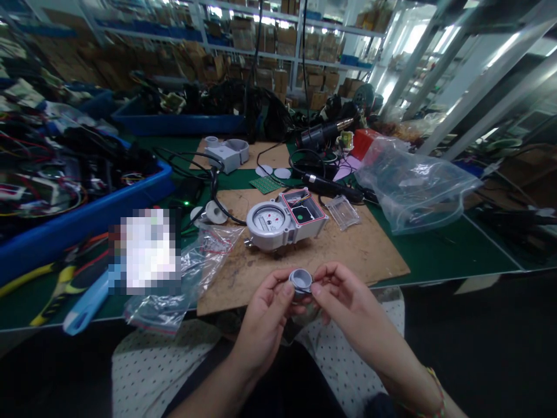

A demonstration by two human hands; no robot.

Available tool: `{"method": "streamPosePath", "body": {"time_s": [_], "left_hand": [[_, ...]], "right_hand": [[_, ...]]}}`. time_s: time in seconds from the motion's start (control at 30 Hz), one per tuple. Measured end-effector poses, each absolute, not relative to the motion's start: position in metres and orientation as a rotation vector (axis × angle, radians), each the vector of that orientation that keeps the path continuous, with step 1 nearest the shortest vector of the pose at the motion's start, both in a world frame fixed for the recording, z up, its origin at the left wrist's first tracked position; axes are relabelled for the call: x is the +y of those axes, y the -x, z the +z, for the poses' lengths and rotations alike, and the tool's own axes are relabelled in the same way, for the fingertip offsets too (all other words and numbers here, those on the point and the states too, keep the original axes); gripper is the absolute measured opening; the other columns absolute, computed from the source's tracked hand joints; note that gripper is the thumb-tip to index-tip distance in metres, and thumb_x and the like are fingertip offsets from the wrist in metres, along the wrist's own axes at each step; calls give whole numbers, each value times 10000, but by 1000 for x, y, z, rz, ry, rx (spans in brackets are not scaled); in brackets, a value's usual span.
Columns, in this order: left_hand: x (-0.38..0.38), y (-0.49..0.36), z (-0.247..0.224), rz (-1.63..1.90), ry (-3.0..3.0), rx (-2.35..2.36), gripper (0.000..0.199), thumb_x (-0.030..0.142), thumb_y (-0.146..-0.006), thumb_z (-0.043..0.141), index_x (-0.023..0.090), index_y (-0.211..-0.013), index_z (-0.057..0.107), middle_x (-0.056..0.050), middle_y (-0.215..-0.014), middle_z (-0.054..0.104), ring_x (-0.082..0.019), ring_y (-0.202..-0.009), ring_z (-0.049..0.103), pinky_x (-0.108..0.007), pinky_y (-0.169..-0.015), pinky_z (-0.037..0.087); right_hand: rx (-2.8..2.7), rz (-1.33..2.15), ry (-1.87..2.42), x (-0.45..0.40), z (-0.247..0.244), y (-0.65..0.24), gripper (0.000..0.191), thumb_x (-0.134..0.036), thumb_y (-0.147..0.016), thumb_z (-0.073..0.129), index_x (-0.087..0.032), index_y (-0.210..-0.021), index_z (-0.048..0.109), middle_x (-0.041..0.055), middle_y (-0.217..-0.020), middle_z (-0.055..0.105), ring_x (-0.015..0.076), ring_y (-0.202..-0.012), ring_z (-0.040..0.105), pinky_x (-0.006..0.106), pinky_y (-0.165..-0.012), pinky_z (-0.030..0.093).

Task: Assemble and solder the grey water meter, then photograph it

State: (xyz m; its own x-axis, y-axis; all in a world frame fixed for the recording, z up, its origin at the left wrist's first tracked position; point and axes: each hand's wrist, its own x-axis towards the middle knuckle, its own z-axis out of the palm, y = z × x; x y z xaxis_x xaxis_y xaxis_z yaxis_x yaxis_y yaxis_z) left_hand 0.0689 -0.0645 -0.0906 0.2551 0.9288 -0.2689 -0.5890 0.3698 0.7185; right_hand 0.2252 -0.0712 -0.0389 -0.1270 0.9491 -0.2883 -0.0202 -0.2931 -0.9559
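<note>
Near the front edge of the workbench, both hands met over the person's lap, pinching a small grey plastic ring cap (300,281) between them. Left hand (265,316) closed its thumb and fingers on the cap's left side; right hand (343,293) gripped its right side with thumb and forefinger. Just beyond the hands lay a brown board (374,249) on the green table (439,255), and on it sat a grey water meter (282,219) with its red-rimmed housing open. A small clear plastic cover (343,211) lay right of the meter. Farther right rested a large clear plastic bag (413,186). Yellow-handled pliers (56,284) and a blue bin (87,215) of wires lay to the left.
</note>
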Motion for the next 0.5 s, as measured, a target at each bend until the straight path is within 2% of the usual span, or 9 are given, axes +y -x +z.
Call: {"method": "streamPosePath", "body": {"time_s": [0.27,0.5], "left_hand": [[-64,-70,-84,1079,-499,738,317,370,-877,814,168,-1101,714,-41,-982,750,-111,-814,712,-165,-689,581],[-62,-68,-82,1072,-419,696,332,355,-858,835,147,-1093,724,-39,-966,735,-94,-761,697,-144,-643,587]], "right_hand": [[-1190,1433,1344,-70,-41,-228,315,-467,-952,686,-180,-1047,600,2,-859,571,79,-720,508,184,-566,398],[-1114,1446,1304,-70,-52,-227,298,-460,-963,693,-201,-1093,622,0,-918,590,64,-718,498,174,-539,379]]}}
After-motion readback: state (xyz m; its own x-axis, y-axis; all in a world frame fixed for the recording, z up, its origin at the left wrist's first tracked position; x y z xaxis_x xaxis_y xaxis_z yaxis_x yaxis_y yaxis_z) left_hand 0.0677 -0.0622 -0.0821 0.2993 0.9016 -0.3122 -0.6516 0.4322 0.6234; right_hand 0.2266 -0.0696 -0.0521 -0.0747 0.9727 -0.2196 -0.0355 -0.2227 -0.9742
